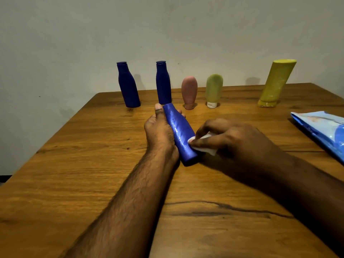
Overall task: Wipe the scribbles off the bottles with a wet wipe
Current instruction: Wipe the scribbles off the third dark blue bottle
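Observation:
A blue bottle [179, 131] lies tilted near the table's middle, its base toward me, its surface glistening wet. My left hand [160, 131] grips it from the left side, thumb up along its neck end. My right hand [229, 138] pinches a white wet wipe [206, 146] and presses it against the bottle's lower right side. No scribbles are visible on the bottle's upper face. Two dark blue bottles [128, 86] [163, 83] stand upright at the back, beside a pink tube [189, 92], a pale green tube [214, 90] and a tall yellow tube [275, 83].
A blue pack of wipes [323, 131] lies at the right edge of the wooden table [83, 164]. The standing bottles line the far edge against a plain wall. A dark crack in the wood runs across the near right.

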